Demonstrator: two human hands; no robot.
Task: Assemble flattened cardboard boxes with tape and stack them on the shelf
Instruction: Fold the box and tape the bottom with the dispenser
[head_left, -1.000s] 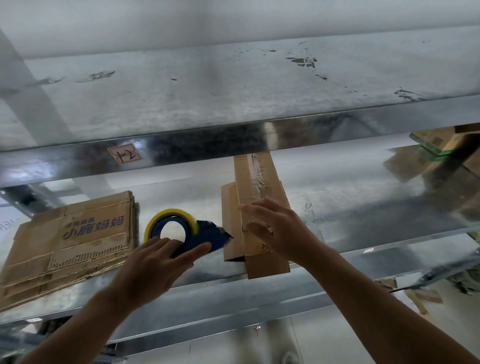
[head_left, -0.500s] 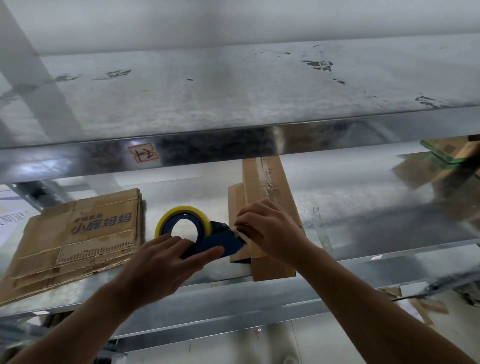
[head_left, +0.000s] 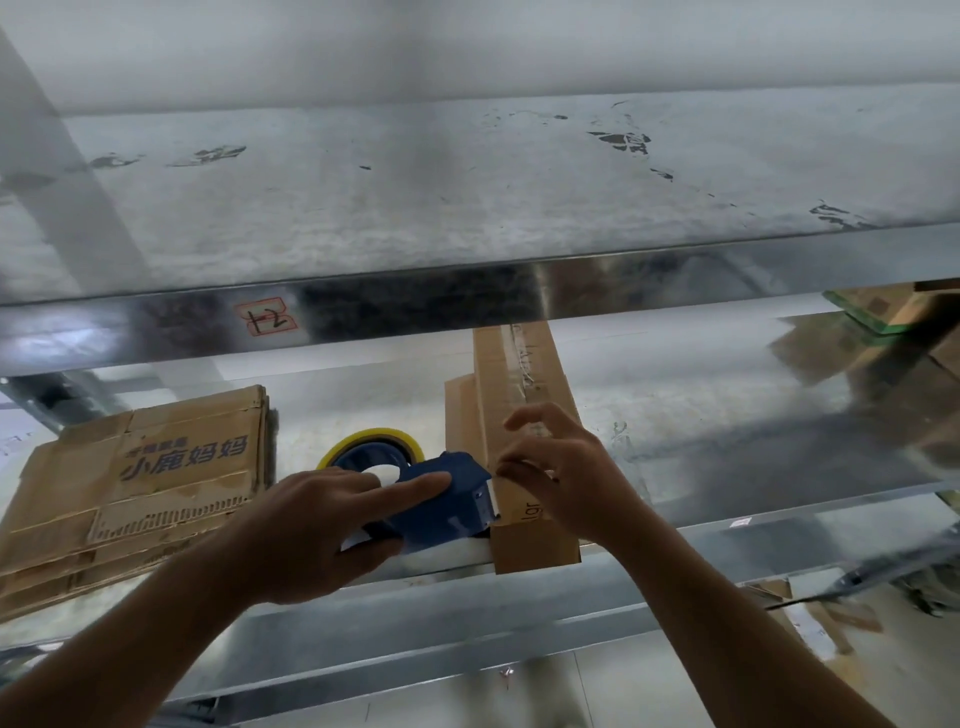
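Note:
My left hand (head_left: 322, 525) grips a blue tape dispenser (head_left: 441, 499) carrying a yellow roll of tape (head_left: 374, 436), held on the metal shelf (head_left: 727, 535) at its front edge. The dispenser's mouth touches the left side of a long narrow cardboard box (head_left: 519, 374) that lies front to back on the shelf and juts over the edge. My right hand (head_left: 561, 483) lies over that box, its thumb and a finger pinching the tape end at the dispenser's mouth, the other fingers raised. A stack of flattened boxes (head_left: 140, 478) with printed characters lies at the left.
An upper metal shelf (head_left: 467, 208) hangs close above, its front rail bearing a small red label (head_left: 267, 317). More cardboard (head_left: 883, 312) sits at the far right of the working shelf. Cardboard scraps (head_left: 831, 623) lie on the floor at lower right.
My left hand slid the dispenser right, up against the narrow box. My right hand went from lying flat on the box to pinching at the dispenser's mouth, fingers now lifted.

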